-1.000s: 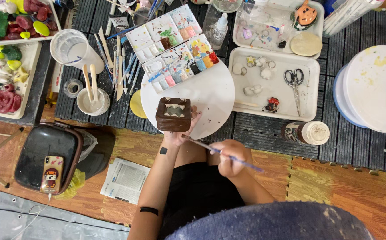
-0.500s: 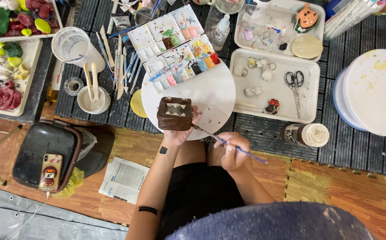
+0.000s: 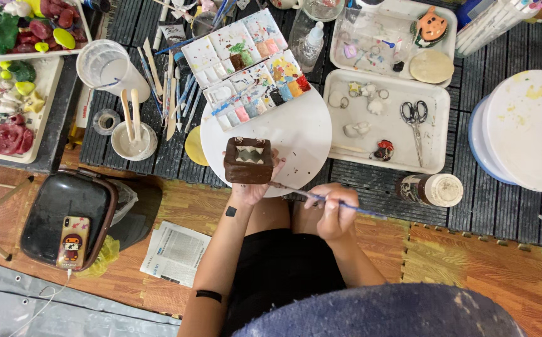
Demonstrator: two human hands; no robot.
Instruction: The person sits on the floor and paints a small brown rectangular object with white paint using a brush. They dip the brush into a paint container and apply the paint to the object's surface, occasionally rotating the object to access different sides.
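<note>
The left hand (image 3: pixel 253 187) has its grip closed on a small brown box-shaped clay piece (image 3: pixel 248 160), cupping it from below with the fingers at its sides; the piece is held up over the near edge of a round white board (image 3: pixel 302 140) and shows a pale zigzag opening on top; the right hand (image 3: pixel 333 209) pinches a thin blue-handled paintbrush (image 3: pixel 321 200), grip closed around the shaft, and the brush tip reaches towards the right lower edge of the brown piece, though whether it touches cannot be told; both hands sit just above the person's lap.

On the far part of the white board lies a paint palette (image 3: pixel 246 62) with many small wells of colour; right of the board stands a white tray (image 3: pixel 433 156) with scissors (image 3: pixel 414 115) and small pale clay bits; near the right hand lies a jar with a white lid (image 3: pixel 436 189) on its side; left of the board, a small white cup (image 3: pixel 133 138) holds wooden sticks; a phone (image 3: pixel 73 240) rests on a black bag (image 3: pixel 65 206) on the floor.
</note>
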